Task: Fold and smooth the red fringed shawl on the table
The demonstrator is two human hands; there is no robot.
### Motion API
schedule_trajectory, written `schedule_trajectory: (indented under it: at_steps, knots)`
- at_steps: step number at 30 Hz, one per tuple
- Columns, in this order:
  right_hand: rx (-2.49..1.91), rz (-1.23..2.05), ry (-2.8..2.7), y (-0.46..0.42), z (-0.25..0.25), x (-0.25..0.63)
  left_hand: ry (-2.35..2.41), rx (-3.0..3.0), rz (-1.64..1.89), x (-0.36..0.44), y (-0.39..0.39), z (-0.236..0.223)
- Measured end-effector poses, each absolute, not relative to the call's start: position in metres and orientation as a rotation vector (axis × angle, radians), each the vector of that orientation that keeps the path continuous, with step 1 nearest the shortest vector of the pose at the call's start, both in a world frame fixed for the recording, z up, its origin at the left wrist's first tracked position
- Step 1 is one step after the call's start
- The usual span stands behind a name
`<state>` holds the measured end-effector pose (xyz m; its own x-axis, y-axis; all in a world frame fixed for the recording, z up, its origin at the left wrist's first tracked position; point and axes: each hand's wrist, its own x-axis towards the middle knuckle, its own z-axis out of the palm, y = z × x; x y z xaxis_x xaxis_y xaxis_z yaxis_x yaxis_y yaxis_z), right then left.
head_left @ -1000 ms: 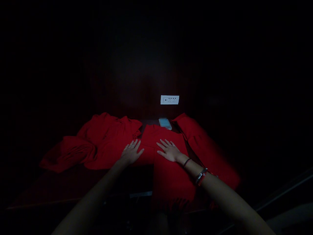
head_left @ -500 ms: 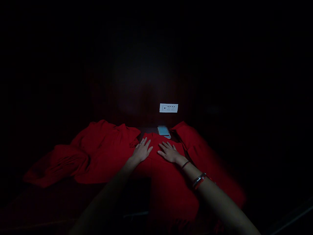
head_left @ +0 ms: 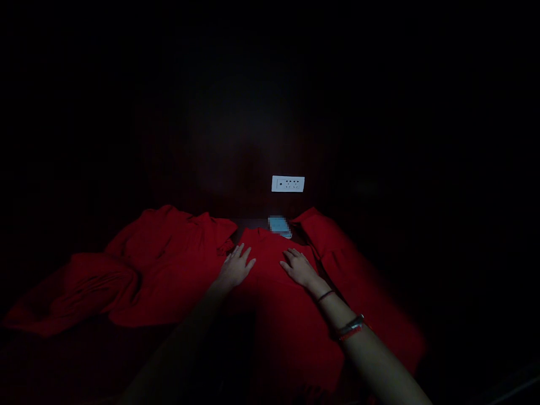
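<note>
A red cloth (head_left: 291,315) with a dark fringe at its near end lies spread on a dark surface. My left hand (head_left: 234,270) rests on its left part, fingers stretched and spread. On the right part of the cloth lies my right hand (head_left: 300,269), palm down with the fingers apart. Neither hand grips anything. More red fabric (head_left: 169,253) sits bunched and wrinkled to the left of my left hand. Another red stretch (head_left: 346,259) slopes down beyond my right wrist. Whether these are all one piece cannot be made out in the dim light.
Behind the cloth lies a pale blue flat item (head_left: 279,225), blurred by pixels. A white socket panel (head_left: 288,184) is on the dark wall above it. The surroundings are nearly black.
Both hands have slid slightly toward me and farther apart over the red cloth. The view has shifted a little, so the socket panel sits slightly more to the left.
</note>
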<state>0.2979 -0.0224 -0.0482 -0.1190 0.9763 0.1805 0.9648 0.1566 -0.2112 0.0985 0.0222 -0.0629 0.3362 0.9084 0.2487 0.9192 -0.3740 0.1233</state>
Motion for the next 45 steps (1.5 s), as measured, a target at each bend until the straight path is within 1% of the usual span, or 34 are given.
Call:
schedule_trajectory:
  at_steps: [4, 7, 10, 12, 14, 17, 20, 25, 29, 35, 39, 43, 45]
  knots:
    - [-1.863, 0.022, -2.139, -0.022, -0.041, 0.304, -1.802, -2.436, -0.487, 0.091, 0.027, -0.061]
    - [-1.888, 0.028, -2.114, -0.032, -0.027, 0.311, -1.761, -2.441, -0.538, 0.089, 0.03, -0.061]
    - [-1.81, 0.124, -2.261, -0.053, -0.015, 0.312, -1.714, -2.455, -0.588, 0.091, 0.032, -0.063]
    - [-1.73, 0.116, -2.401, -0.067, -0.011, 0.306, -1.702, -2.462, -0.592, 0.093, 0.032, -0.064]
    - [-1.738, 0.02, -2.503, -0.079, -0.011, 0.296, -1.698, -2.474, -0.573, 0.093, 0.031, -0.064]
    - [-1.817, -0.212, -2.591, -0.088, -0.014, 0.284, -1.684, -2.516, -0.555, 0.091, 0.03, -0.065]
    - [-1.785, -0.431, -2.666, -0.092, -0.016, 0.284, -1.681, -2.565, -0.583, 0.089, 0.03, -0.067]
    - [-1.805, -0.61, -2.632, -0.102, -0.013, 0.308, -1.676, -2.621, -0.627, 0.088, 0.03, -0.066]
    - [-1.824, -0.611, -2.595, -0.113, -0.016, 0.324, -1.69, -2.608, -0.662, 0.089, 0.028, -0.063]
    - [-1.844, -0.575, -2.386, -0.12, -0.035, 0.319, -1.676, -2.609, -0.546, 0.089, 0.029, -0.063]
    - [-1.897, -0.569, -2.379, -0.123, -0.031, 0.32, -1.723, -2.591, -0.505, 0.088, 0.028, -0.064]
    - [-1.876, -0.623, -2.334, -0.129, -0.024, 0.331, -1.768, -2.599, -0.386, 0.088, 0.026, -0.06]
    - [-1.882, -0.578, -2.334, -0.131, -0.028, 0.336, -1.776, -2.609, -0.335, 0.089, 0.025, -0.058]
